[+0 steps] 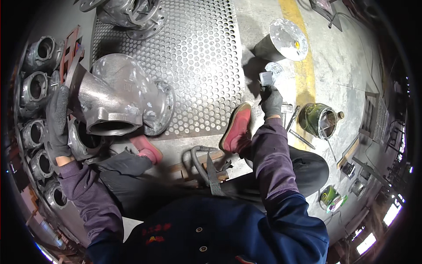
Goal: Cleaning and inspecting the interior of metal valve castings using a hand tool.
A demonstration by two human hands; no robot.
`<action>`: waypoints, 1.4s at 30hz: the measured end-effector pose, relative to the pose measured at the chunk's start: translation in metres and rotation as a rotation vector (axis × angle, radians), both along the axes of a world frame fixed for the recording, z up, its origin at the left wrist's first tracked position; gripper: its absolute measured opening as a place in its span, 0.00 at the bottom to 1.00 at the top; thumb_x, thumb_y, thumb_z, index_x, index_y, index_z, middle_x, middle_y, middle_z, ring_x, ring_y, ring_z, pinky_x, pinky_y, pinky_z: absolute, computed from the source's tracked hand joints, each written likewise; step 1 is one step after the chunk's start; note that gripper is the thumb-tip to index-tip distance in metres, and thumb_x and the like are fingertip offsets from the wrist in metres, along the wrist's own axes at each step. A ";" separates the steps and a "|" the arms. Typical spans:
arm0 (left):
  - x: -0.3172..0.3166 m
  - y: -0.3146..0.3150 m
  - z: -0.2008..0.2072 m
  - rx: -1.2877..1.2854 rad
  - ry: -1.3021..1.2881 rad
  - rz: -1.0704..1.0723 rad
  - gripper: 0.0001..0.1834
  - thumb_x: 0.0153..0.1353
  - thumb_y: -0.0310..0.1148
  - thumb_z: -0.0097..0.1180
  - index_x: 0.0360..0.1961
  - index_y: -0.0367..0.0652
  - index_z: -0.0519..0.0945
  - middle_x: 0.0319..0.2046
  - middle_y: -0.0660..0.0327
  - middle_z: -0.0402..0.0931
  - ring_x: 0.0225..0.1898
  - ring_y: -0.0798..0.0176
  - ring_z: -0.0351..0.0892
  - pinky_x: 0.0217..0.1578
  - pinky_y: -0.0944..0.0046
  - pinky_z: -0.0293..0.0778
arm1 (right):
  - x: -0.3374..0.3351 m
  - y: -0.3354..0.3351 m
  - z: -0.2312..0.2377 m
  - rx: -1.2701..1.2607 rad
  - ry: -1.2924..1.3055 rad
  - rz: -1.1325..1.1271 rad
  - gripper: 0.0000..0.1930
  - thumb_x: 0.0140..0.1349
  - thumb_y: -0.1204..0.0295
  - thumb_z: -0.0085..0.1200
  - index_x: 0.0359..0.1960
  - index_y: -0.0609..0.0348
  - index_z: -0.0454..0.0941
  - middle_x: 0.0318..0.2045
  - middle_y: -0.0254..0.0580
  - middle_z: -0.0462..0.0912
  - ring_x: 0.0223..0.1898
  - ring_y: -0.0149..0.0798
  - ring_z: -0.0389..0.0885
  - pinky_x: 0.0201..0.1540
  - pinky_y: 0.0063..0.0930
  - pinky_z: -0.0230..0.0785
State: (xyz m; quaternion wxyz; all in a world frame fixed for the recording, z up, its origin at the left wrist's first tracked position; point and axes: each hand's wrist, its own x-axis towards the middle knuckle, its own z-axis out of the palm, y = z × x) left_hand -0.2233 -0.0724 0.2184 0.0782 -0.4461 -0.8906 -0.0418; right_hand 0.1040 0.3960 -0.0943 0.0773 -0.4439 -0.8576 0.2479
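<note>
A large grey cast valve body (pixel 115 94) with round flanges lies in front of me, partly on the perforated metal plate (pixel 206 66). My left hand (pixel 57 125), in a dark grey glove, rests against its left flange (pixel 75 83) with the fingers stretched out along the edge. Out to the right, my gloved right hand (pixel 271 103) is closed around a scraper (pixel 266 78) with a flat pale blade. That blade is over a small round disc (pixel 276 70) smeared with grey paste. The scraper's handle is mostly hidden in the glove.
Another casting (pixel 132 17) sits at the far left of the plate. Several smaller castings (pixel 34 88) line the left side. A cylinder with a smeared round top (pixel 288 39), a hammer (pixel 286 109), a green can (pixel 313 119) and rods (pixel 301 138) are on the right. A strap (pixel 213 176) lies between my legs.
</note>
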 end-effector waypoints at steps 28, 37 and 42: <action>-0.012 0.018 0.012 0.245 -0.495 0.467 0.22 0.62 0.41 0.45 0.54 0.44 0.76 0.46 0.58 0.78 0.43 0.63 0.79 0.42 0.66 0.73 | -0.014 -0.065 0.056 -0.611 0.008 0.294 0.21 0.65 0.58 0.45 0.50 0.62 0.74 0.38 0.46 0.82 0.32 0.33 0.80 0.38 0.29 0.72; -0.020 0.045 -0.008 0.251 -0.396 0.432 0.25 0.63 0.54 0.47 0.36 0.40 0.81 0.29 0.51 0.79 0.35 0.54 0.79 0.36 0.59 0.72 | 0.014 -0.228 0.023 -0.657 -0.523 1.294 0.13 0.64 0.64 0.39 0.46 0.55 0.66 0.37 0.57 0.81 0.36 0.56 0.81 0.38 0.42 0.72; -0.031 0.025 -0.011 0.481 -0.606 0.330 0.26 0.63 0.54 0.46 0.42 0.39 0.77 0.36 0.52 0.78 0.40 0.57 0.78 0.41 0.63 0.70 | -0.032 -0.214 0.124 -0.671 -0.715 1.378 0.06 0.60 0.69 0.50 0.35 0.58 0.71 0.32 0.51 0.82 0.34 0.47 0.83 0.34 0.36 0.74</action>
